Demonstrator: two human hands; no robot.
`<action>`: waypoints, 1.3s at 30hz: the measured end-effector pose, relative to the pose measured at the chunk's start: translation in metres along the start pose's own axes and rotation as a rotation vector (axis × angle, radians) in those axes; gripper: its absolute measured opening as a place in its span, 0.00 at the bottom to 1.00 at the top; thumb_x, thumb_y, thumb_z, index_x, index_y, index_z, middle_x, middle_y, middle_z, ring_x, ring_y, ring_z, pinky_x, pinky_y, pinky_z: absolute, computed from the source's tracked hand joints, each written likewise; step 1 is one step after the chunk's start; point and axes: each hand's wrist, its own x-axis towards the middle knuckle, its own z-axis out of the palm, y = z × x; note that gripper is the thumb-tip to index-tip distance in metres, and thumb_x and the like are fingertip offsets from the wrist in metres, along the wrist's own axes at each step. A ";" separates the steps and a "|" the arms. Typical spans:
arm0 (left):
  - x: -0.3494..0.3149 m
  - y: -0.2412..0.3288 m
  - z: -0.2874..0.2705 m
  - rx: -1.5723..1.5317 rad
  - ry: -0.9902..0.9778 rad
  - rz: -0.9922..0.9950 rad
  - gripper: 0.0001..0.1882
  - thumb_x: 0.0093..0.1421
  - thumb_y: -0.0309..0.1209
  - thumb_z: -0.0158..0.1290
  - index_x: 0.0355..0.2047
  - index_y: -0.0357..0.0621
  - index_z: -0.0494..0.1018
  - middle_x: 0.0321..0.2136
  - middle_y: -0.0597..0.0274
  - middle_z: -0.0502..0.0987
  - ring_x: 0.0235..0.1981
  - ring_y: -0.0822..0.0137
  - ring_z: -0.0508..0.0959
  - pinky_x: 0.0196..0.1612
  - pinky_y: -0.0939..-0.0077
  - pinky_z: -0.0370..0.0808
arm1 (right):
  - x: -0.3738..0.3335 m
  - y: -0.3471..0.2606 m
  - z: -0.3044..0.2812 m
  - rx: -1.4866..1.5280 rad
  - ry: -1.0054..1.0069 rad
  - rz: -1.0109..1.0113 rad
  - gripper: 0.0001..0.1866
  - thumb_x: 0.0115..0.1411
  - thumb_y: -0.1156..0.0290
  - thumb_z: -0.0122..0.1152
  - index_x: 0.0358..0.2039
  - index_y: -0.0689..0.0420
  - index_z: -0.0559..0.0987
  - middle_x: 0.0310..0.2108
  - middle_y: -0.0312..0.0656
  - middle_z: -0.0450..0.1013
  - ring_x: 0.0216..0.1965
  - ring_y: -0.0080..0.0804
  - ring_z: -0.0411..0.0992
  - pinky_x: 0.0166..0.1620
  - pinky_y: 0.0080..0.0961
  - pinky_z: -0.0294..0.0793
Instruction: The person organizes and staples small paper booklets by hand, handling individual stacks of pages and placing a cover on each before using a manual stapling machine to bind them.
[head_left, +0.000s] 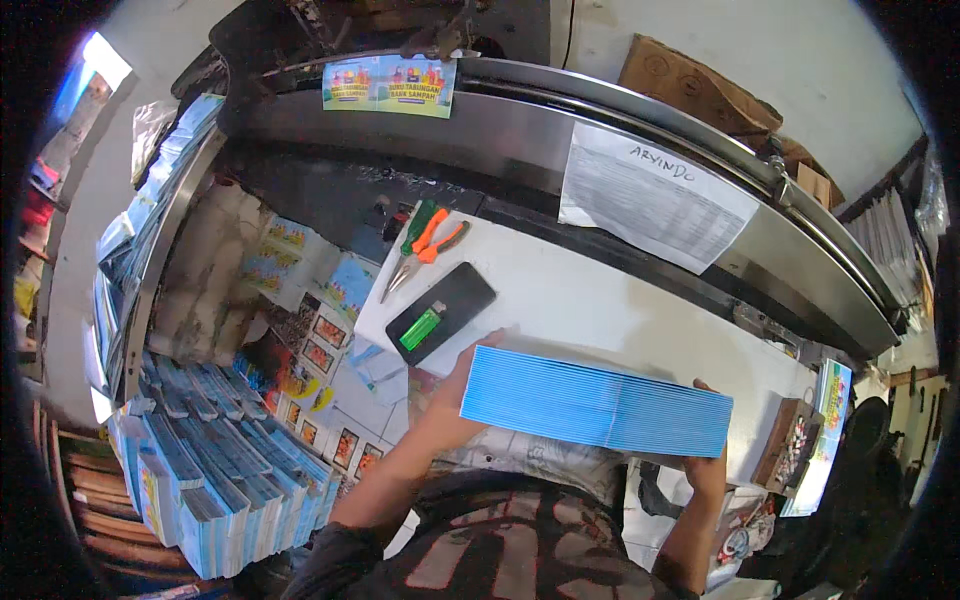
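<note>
A thick stack of thin blue-edged booklets [596, 402] is held level in front of my body, over the near edge of the white tabletop [560, 305]. Its left end is gripped by my left hand [452, 408], whose fingers are partly hidden behind the stack. At the opposite end, my right hand [708, 468] closes around the lower right corner, with a fingertip showing above the top edge. Beyond my left hand lie a dark phone [465, 292] and, on it, a green lighter [421, 327]. Pliers with orange and green handles [432, 240] rest at the table's far left corner.
Many bundled booklets [225, 490] are piled at the lower left. A long metal bar [510, 120] crosses behind the table, bearing a printed paper [650, 195] and a colourful cover sheet [390, 86]. On the right stand a small wooden box [786, 446] and colourful booklets [826, 425].
</note>
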 end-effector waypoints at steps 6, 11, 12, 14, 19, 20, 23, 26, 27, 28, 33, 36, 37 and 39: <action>0.039 0.027 0.000 -0.035 0.038 -0.126 0.37 0.44 0.38 0.72 0.52 0.36 0.70 0.44 0.51 0.78 0.46 0.64 0.78 0.51 0.68 0.73 | 0.017 0.004 -0.030 0.128 0.068 0.184 0.31 0.44 0.71 0.77 0.49 0.63 0.74 0.38 0.37 0.76 0.36 0.25 0.73 0.39 0.25 0.75; 0.082 0.019 -0.003 0.111 -0.171 -0.328 0.32 0.49 0.50 0.66 0.44 0.36 0.77 0.39 0.46 0.81 0.43 0.58 0.81 0.49 0.67 0.74 | 0.058 -0.055 -0.028 -0.662 -0.099 0.514 0.30 0.48 0.66 0.75 0.49 0.64 0.74 0.41 0.45 0.76 0.40 0.31 0.75 0.44 0.28 0.75; 0.087 0.023 0.001 0.211 -0.194 -0.330 0.32 0.50 0.54 0.64 0.44 0.37 0.78 0.40 0.45 0.81 0.43 0.55 0.81 0.49 0.66 0.74 | 0.058 -0.059 -0.027 -0.738 0.010 0.236 0.30 0.48 0.64 0.74 0.49 0.63 0.74 0.44 0.47 0.75 0.43 0.34 0.74 0.46 0.30 0.74; 0.092 0.023 0.001 0.186 -0.243 -0.338 0.33 0.50 0.55 0.63 0.44 0.37 0.78 0.40 0.45 0.81 0.44 0.54 0.81 0.49 0.65 0.74 | 0.050 -0.067 -0.014 -0.861 0.213 -0.317 0.30 0.49 0.60 0.73 0.49 0.62 0.76 0.49 0.49 0.73 0.48 0.41 0.73 0.52 0.35 0.72; 0.089 0.061 -0.007 0.489 -0.221 -0.351 0.34 0.51 0.57 0.62 0.46 0.38 0.78 0.40 0.47 0.81 0.43 0.54 0.81 0.48 0.66 0.74 | 0.034 -0.069 0.052 -1.043 -0.278 -0.507 0.32 0.53 0.49 0.65 0.54 0.55 0.74 0.59 0.43 0.65 0.61 0.46 0.62 0.58 0.49 0.66; 0.086 0.056 -0.013 0.445 -0.112 -0.306 0.33 0.53 0.55 0.61 0.46 0.38 0.77 0.39 0.47 0.81 0.41 0.55 0.82 0.47 0.67 0.75 | 0.030 -0.067 0.053 -1.066 -0.306 -0.483 0.32 0.52 0.50 0.65 0.53 0.55 0.74 0.59 0.43 0.65 0.60 0.45 0.63 0.58 0.48 0.66; 0.084 0.048 -0.048 0.292 0.198 -0.217 0.27 0.60 0.47 0.58 0.48 0.35 0.75 0.35 0.52 0.81 0.36 0.64 0.80 0.42 0.72 0.75 | 0.017 -0.067 0.054 -1.120 -0.353 -0.441 0.32 0.51 0.51 0.66 0.52 0.56 0.75 0.59 0.44 0.65 0.58 0.44 0.64 0.57 0.47 0.67; 0.102 0.006 -0.101 0.129 0.484 -0.160 0.22 0.65 0.40 0.54 0.48 0.31 0.73 0.33 0.56 0.79 0.35 0.70 0.78 0.39 0.76 0.73 | 0.017 -0.067 0.058 -1.154 -0.343 -0.484 0.32 0.49 0.52 0.68 0.51 0.57 0.75 0.58 0.44 0.66 0.56 0.44 0.66 0.54 0.45 0.70; 0.110 -0.015 -0.117 0.133 0.556 -0.139 0.22 0.65 0.42 0.53 0.47 0.31 0.74 0.33 0.55 0.79 0.35 0.70 0.77 0.39 0.76 0.73 | 0.018 -0.067 0.058 -1.179 -0.343 -0.503 0.32 0.49 0.52 0.68 0.51 0.57 0.75 0.57 0.44 0.67 0.55 0.44 0.67 0.53 0.44 0.71; 0.115 -0.039 -0.133 0.142 0.629 -0.122 0.22 0.66 0.43 0.53 0.45 0.31 0.75 0.32 0.54 0.79 0.34 0.71 0.77 0.39 0.75 0.73 | 0.021 -0.065 0.059 -1.198 -0.349 -0.522 0.31 0.49 0.52 0.69 0.50 0.57 0.76 0.57 0.44 0.67 0.54 0.45 0.68 0.51 0.43 0.72; 0.115 -0.116 -0.148 0.300 0.654 -0.265 0.30 0.67 0.51 0.46 0.44 0.29 0.74 0.37 0.46 0.80 0.42 0.52 0.78 0.48 0.62 0.72 | 0.055 -0.104 0.039 -0.942 -0.667 -0.344 0.19 0.58 0.63 0.61 0.49 0.54 0.77 0.42 0.46 0.77 0.45 0.47 0.75 0.45 0.37 0.77; 0.112 -0.114 -0.136 0.407 0.450 -0.458 0.33 0.66 0.57 0.43 0.50 0.35 0.72 0.42 0.38 0.78 0.48 0.41 0.76 0.50 0.57 0.71 | 0.087 -0.135 0.025 -0.972 -0.667 -0.370 0.15 0.60 0.67 0.58 0.47 0.54 0.78 0.37 0.48 0.78 0.43 0.50 0.76 0.44 0.37 0.78; 0.113 -0.107 -0.131 0.402 0.468 -0.470 0.34 0.66 0.58 0.41 0.50 0.37 0.73 0.42 0.38 0.78 0.48 0.40 0.76 0.51 0.56 0.71 | 0.100 -0.153 0.020 -1.062 -0.529 -0.235 0.13 0.60 0.70 0.56 0.46 0.57 0.78 0.36 0.50 0.77 0.41 0.52 0.76 0.43 0.38 0.77; 0.114 -0.103 -0.129 0.393 0.510 -0.527 0.35 0.66 0.60 0.38 0.50 0.38 0.73 0.43 0.38 0.78 0.48 0.39 0.76 0.51 0.54 0.70 | 0.153 -0.187 -0.003 -1.173 -0.318 -0.263 0.13 0.61 0.75 0.51 0.43 0.64 0.79 0.34 0.54 0.77 0.36 0.54 0.76 0.40 0.39 0.75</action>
